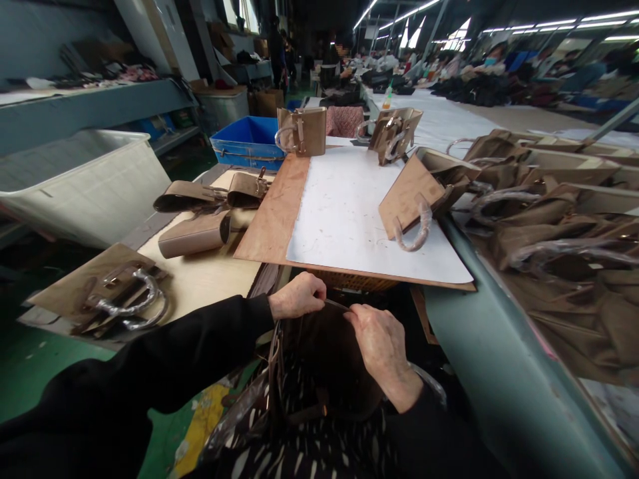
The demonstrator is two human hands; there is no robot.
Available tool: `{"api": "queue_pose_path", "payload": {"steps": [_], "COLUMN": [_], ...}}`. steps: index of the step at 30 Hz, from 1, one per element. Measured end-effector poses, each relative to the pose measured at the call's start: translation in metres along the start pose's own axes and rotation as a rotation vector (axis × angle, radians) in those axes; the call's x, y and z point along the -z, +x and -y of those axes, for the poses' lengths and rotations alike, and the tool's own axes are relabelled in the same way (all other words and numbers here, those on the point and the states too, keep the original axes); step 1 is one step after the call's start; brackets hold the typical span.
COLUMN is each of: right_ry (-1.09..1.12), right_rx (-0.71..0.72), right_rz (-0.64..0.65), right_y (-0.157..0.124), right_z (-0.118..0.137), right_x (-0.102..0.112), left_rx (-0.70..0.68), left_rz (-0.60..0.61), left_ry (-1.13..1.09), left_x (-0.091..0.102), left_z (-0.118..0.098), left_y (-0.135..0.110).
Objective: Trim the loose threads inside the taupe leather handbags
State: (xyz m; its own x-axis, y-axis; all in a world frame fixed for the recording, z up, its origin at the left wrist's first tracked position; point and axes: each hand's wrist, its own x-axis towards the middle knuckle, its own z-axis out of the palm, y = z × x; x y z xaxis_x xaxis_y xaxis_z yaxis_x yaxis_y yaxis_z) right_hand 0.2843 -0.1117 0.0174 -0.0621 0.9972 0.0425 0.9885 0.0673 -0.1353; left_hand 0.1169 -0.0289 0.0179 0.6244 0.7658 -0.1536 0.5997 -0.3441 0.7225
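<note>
Head view. Left hand (298, 295): fingers curled in, thumb and fingertips pinched on the rim of a dark brown bag (332, 352). Right hand (382, 346): likewise curled, gripping the same rim a little way along; a thin edge runs between the two. Bag sits over the lap, mouth up, just below the near edge of the table (344, 219); its inside is in shadow, detail hard to tell. On the table's right side, a tilted tan bag (412, 193) with plastic-wrapped handle. Far left corner: upright bag (308, 133), beside a blue bin (244, 136).
</note>
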Motion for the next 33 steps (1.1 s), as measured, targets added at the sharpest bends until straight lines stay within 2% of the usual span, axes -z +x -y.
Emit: {"api": "queue_pose_path", "payload": {"steps": [8,20,27,33], "right_ry": [0.013,0.085,0.151,0.246], "right_rx": [0.045,-0.080,-0.093,-0.068], "right_rz": [0.018,0.205,0.297,0.326], "right_y": [0.009,0.020,0.027,0.031], "right_z": [0.011,0.016,0.018,0.016], "right_x": [-0.003,0.006,0.006,0.004], "left_rx": [-0.018,0.047,0.016,0.025], "left_rz": [-0.005,-0.041,-0.060,-0.008], "left_ry": [0.030,0.001,-0.090,-0.214], "left_x": [-0.005,-0.004,-0.007,-0.010], "left_z": [0.002,0.001,0.003,0.005], "left_y": [0.003,0.003,0.004,0.008]}}
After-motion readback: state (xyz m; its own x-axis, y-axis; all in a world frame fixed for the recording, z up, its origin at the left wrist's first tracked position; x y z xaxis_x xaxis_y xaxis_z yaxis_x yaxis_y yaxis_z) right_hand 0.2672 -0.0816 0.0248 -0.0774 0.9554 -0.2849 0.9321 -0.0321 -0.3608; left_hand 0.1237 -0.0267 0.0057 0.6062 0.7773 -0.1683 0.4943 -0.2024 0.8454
